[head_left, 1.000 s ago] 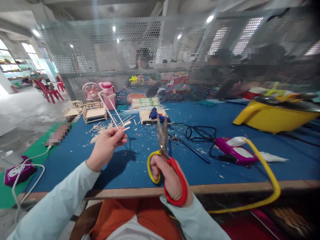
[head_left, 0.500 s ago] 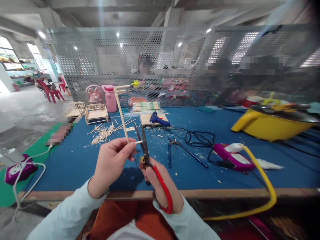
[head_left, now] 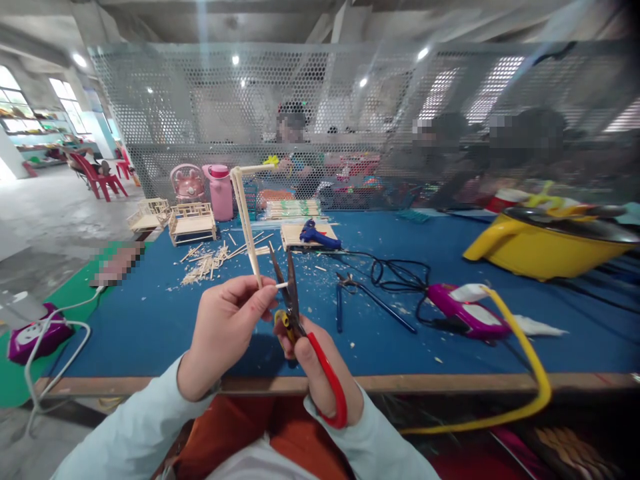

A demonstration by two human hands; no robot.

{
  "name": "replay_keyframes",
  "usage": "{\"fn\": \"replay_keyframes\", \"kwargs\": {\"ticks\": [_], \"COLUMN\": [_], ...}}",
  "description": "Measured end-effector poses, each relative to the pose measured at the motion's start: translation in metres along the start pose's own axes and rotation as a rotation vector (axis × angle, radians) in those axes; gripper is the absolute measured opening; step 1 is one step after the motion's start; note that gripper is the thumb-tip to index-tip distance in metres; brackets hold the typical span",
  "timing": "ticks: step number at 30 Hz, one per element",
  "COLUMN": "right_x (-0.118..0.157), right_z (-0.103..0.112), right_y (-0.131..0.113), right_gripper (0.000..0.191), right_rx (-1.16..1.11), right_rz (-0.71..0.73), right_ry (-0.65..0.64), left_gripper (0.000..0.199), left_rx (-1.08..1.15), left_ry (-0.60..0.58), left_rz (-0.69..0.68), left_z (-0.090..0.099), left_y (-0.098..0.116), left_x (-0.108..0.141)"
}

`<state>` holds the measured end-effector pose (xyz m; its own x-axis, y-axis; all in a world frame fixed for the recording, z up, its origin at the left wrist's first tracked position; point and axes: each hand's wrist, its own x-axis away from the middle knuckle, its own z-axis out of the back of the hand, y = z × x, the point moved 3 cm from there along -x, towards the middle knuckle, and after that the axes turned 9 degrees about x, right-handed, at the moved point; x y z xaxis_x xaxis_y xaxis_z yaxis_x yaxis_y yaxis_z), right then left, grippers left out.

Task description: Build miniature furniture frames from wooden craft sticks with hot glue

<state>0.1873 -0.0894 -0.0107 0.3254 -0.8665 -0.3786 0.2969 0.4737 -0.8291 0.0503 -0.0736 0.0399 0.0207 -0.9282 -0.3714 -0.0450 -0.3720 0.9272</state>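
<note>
My left hand (head_left: 233, 320) pinches the lower end of a pale wooden stick frame (head_left: 245, 223), which rises from the fingers and bends right at its top. A short end of stick (head_left: 283, 285) points right from my fingertips and lies between the parted blades of the scissors (head_left: 290, 290). My right hand (head_left: 325, 373) is wrapped round the red handle of these scissors, their blades pointing up. Beyond my hands lies a pile of cut stick pieces (head_left: 207, 265).
Small stick furniture (head_left: 193, 225) stands at the back left, beside a pink flask (head_left: 220, 193). Further right are a blue glue gun (head_left: 320, 237), blue-handled pliers (head_left: 375, 307), a purple power strip (head_left: 470, 313) and a yellow pan (head_left: 545, 247). People sit behind the mesh screen (head_left: 200, 113).
The stick frame has turned slightly, so two uprights now show side by side. The short stick end has shifted a little right between the scissor blades.
</note>
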Motion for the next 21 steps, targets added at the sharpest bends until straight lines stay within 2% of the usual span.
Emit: {"fn": "replay_keyframes", "kwargs": {"ticks": [6,9,12,18,21], "right_x": [-0.0010,-0.0018,-0.0012,0.0003,0.0002], "right_z": [-0.0007,0.0001,0.0012,0.0029,0.0019], "right_y": [-0.0035,-0.0047,-0.0040,-0.0043,-0.0056], "right_gripper": [0.032,0.030,0.030,0.028,0.030], "right_rx": [0.074,0.079,0.078,0.094,0.096], "right_rz": [-0.035,-0.022,-0.016,-0.056,-0.064], "right_ry": [0.035,0.036,0.034,0.028,0.001], "left_gripper": [0.015,0.015,0.015,0.013,0.012], "left_rx": [-0.003,-0.004,-0.077,-0.388,-0.385], "left_ry": [0.038,0.061,0.030,0.040,-0.006], "left_rz": [-0.059,-0.075,-0.096,-0.346,-0.365], "left_z": [-0.0009,-0.0015,-0.0014,0.0031,0.0015], "left_y": [0.0016,0.0011,0.0002,0.0071,0.0060], "left_x": [0.0038,0.0060,0.0067,0.0052,0.0055]}}
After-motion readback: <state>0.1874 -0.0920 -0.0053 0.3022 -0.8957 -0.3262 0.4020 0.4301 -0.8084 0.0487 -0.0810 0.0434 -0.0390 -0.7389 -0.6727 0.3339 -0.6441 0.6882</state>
